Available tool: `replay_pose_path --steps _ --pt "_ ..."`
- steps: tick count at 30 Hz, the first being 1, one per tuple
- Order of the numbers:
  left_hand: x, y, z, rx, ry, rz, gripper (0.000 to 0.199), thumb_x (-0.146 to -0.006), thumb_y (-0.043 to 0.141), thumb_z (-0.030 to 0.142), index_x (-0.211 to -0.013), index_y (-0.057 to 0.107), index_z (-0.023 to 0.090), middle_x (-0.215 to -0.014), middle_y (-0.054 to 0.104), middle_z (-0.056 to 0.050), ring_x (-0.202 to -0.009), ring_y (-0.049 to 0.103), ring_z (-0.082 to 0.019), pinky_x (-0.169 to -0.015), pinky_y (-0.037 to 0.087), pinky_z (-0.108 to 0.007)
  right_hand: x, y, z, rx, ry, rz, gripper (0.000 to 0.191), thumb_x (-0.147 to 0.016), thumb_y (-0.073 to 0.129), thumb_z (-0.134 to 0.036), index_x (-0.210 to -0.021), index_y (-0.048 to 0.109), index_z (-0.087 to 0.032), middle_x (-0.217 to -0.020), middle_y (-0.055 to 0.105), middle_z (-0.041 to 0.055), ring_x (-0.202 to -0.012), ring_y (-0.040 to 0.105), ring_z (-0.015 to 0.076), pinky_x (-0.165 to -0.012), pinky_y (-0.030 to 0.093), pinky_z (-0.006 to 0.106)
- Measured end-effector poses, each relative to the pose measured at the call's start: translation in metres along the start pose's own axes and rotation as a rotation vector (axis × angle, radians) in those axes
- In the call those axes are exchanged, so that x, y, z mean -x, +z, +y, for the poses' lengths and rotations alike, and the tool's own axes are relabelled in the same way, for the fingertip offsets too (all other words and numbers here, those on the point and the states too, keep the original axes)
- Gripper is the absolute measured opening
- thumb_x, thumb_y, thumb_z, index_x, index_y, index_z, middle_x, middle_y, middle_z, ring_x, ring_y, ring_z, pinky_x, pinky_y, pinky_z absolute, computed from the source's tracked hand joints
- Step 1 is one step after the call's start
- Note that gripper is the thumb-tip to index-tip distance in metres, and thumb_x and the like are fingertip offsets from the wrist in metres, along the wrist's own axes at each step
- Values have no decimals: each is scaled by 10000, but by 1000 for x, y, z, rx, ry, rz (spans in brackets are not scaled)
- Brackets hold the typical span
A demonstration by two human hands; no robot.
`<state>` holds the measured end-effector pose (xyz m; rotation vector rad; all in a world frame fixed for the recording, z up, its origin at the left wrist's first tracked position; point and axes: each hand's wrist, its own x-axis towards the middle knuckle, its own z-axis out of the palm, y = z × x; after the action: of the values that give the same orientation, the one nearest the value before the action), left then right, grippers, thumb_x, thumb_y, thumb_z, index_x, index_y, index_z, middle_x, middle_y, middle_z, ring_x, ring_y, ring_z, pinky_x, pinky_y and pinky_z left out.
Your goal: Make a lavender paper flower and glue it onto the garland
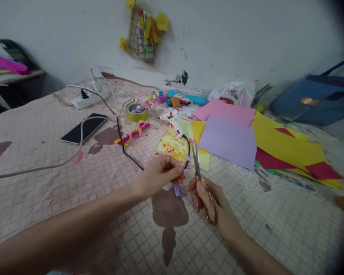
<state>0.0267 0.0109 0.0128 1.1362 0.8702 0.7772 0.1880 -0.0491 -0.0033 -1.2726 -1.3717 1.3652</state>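
Observation:
My right hand (218,204) grips a pair of scissors (197,164), fingers in the handle loops, the blades pointing up and away from me with a narrow gap at the tips. Left of the blades, my left hand (163,173) is closed in a pinch; whatever is between its fingertips is hidden or too small to name. Small purple paper pieces (177,190) lie on the cloth just under the left fingertips. Beyond both hands, a pale yellow sheet (205,162) carries many pink and yellow paper scraps (173,147). A white glue gun (174,124) rests at its far edge.
Purple paper (229,139), pink paper (226,110) and yellow sheets (289,143) spread to the right, near loose white string (275,179). Leftward are a decorated red stick (133,134), a tape roll (137,112), a phone (84,128), cables and a power strip (90,98).

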Motion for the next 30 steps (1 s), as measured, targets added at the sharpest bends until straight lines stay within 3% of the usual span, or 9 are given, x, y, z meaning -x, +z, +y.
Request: replay_pose_path --steps 11,15,30 --pt "-3 -2 1 254 -2 100 160 -730 650 237 -735 545 117 -723 636 -28 -639 583 -94 -674 472 -257 1 5 3 263 -33 17 348 -835 454 -478 -640 392 -197 -554 333 -55 -497 323 103 -451 250 227" --pt "-1 0 3 263 17 162 151 -730 648 228 -729 550 114 -742 641 -41 -705 588 -109 -708 461 -257 0 6 5 264 -8 4 359 -814 480 -489 -626 385 -199 -546 320 -58 -489 318 102 -444 241 225" --pt "-1 3 -2 340 50 173 164 -722 652 235 -724 537 118 -709 627 -24 -673 570 -100 -696 445 -264 3 7 8 268 -22 -17 350 -848 426 -482 -638 409 -203 -524 361 -53 -469 359 108 -441 259 228"
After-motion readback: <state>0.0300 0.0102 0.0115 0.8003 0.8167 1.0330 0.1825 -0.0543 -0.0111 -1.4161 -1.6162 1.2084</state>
